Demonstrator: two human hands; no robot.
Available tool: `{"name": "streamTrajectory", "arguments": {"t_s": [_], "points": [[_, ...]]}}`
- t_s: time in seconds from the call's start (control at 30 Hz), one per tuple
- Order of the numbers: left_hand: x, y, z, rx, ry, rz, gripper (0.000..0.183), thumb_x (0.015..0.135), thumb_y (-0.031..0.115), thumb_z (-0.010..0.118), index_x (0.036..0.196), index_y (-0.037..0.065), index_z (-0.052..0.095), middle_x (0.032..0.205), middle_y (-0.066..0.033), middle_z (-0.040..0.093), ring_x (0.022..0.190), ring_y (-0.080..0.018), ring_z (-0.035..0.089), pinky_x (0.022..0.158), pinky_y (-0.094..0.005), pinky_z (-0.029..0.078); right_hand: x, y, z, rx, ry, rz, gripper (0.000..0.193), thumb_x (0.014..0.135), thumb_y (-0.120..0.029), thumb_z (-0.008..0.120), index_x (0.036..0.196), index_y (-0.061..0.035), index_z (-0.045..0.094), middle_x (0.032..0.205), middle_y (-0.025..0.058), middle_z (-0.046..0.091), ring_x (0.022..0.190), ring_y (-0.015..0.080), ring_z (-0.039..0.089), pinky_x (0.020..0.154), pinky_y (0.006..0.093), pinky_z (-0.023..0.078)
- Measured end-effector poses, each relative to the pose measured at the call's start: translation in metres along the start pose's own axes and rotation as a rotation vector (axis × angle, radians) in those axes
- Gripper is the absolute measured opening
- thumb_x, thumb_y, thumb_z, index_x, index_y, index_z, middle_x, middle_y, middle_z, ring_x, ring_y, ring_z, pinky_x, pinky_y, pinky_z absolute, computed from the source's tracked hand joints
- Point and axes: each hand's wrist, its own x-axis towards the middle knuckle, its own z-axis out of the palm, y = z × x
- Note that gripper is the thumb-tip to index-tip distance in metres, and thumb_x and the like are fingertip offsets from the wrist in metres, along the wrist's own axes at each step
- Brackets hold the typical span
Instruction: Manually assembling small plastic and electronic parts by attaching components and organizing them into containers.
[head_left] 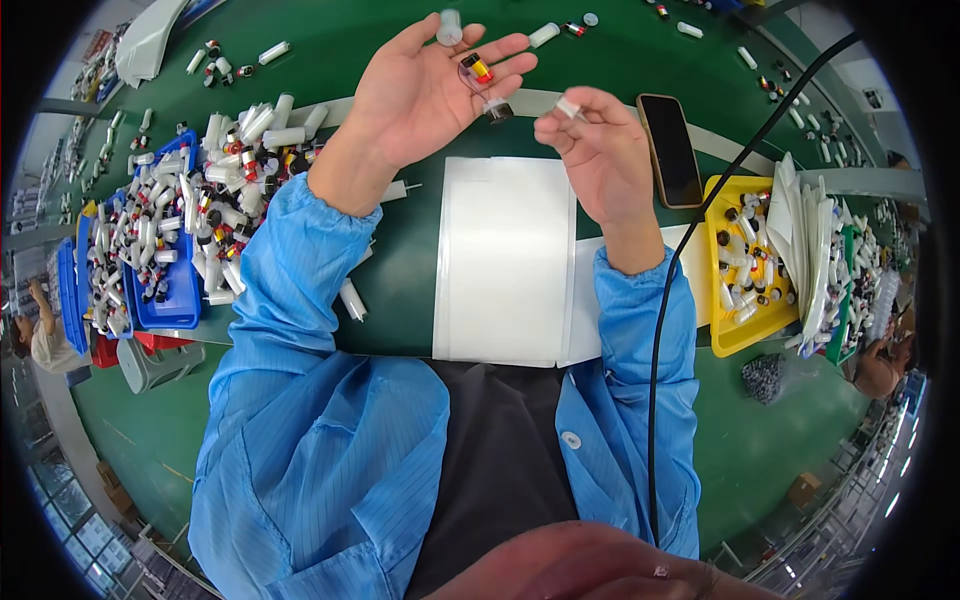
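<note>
My left hand (425, 95) is turned palm up above the far side of the white sheets, fingers spread. A frosted white plastic cylinder (450, 28) sits between its thumb and forefinger. Across the fingers lies a small yellow, red and black component (477, 68), with thin wires leading to a round black end piece (497, 110) by the fingertips. To the right, my right hand (605, 150) pinches a small white plastic piece (569, 107) between thumb and fingers; motion blurs it slightly. A gap separates the two hands. White sheets (505, 260) lie below them.
At left, white tubes and small parts (240, 170) heap around a blue tray (165, 310). At right are a phone (670, 150), a yellow tray (735, 335) of parts and a black cable (745, 150) crossing over. More loose tubes (690, 30) dot the far green table.
</note>
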Motion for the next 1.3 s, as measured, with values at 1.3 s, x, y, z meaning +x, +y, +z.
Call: {"name": "streamTrajectory", "arguments": {"t_s": [1.3], "points": [[0.001, -0.017, 0.015, 0.671, 0.036, 0.148, 0.033, 0.097, -0.002, 0.061, 0.129, -0.004, 0.053, 0.118, -0.015, 0.066, 0.107, -0.0224, 0.068, 0.094, -0.0323, 0.057, -0.005, 0.033, 0.01, -0.608, 0.149, -0.561, 0.05, 0.091, 0.006, 0.066, 0.133, 0.0, 0.038, 0.115, 0.0112, 0.055, 0.103, 0.0157, 0.061, 0.087, 0.0257, 0.05]]}}
